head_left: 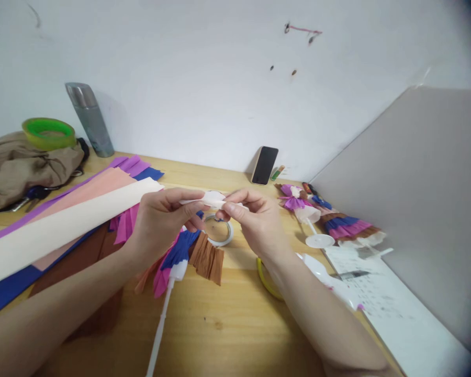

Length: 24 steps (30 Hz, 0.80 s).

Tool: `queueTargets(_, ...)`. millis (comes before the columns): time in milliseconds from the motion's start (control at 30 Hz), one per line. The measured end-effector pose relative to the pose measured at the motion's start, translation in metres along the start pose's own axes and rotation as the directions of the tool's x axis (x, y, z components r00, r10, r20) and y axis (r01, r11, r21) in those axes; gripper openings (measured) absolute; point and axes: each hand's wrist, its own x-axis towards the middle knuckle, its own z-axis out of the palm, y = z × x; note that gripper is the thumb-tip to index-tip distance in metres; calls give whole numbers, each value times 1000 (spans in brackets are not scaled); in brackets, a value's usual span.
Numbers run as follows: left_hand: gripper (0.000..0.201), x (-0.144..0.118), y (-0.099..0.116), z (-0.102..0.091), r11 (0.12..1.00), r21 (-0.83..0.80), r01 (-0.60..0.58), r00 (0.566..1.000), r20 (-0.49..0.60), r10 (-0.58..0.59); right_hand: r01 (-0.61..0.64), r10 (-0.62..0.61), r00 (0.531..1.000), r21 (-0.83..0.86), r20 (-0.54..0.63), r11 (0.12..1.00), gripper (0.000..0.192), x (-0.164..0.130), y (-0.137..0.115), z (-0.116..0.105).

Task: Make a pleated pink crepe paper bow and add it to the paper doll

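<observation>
A small piece of white crepe paper [213,199] is pinched between both of my hands, above the middle of the table. My left hand [160,217] grips its left end between thumb and fingers, and my right hand [255,217] pinches the right end. Below my hands lies a white plastic stick [160,327] whose top carries gathered crepe paper in blue, pink and brown [207,257]. A roll of tape [230,235] lies just behind the brown ruffle, partly hidden by my fingers.
Crepe paper sheets, white [74,225] on top, spread across the left. Behind them are a cloth bag [27,167], a green tape roll [49,133] and a bottle [90,120]. A phone [265,165] leans on the wall. Ruffled paper pieces [347,228] and a notebook [400,298] lie right, beside a partition [416,173].
</observation>
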Motion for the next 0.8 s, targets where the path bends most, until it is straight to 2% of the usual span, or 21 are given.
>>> queueTargets(267, 10, 5, 3, -5, 991, -85, 105, 984, 153, -91, 75, -76, 997, -30, -6, 997, 15, 0, 0, -1)
queueTargets(467, 21, 3, 3, -4, 996, -48, 69, 990, 130, -62, 190, -204, 978, -203, -52, 961, 10, -2, -4, 2)
queueTargets(567, 25, 1, 3, -4, 1000, 5, 11, 993, 114, -11, 174, -186, 982, -227, -36, 958, 11, -3, -5, 2)
queueTargets(800, 15, 2, 1, -4, 998, 23, -55, 988, 143, 51, 90, -90, 996, -157, 3, 983, 13, -3, -5, 2)
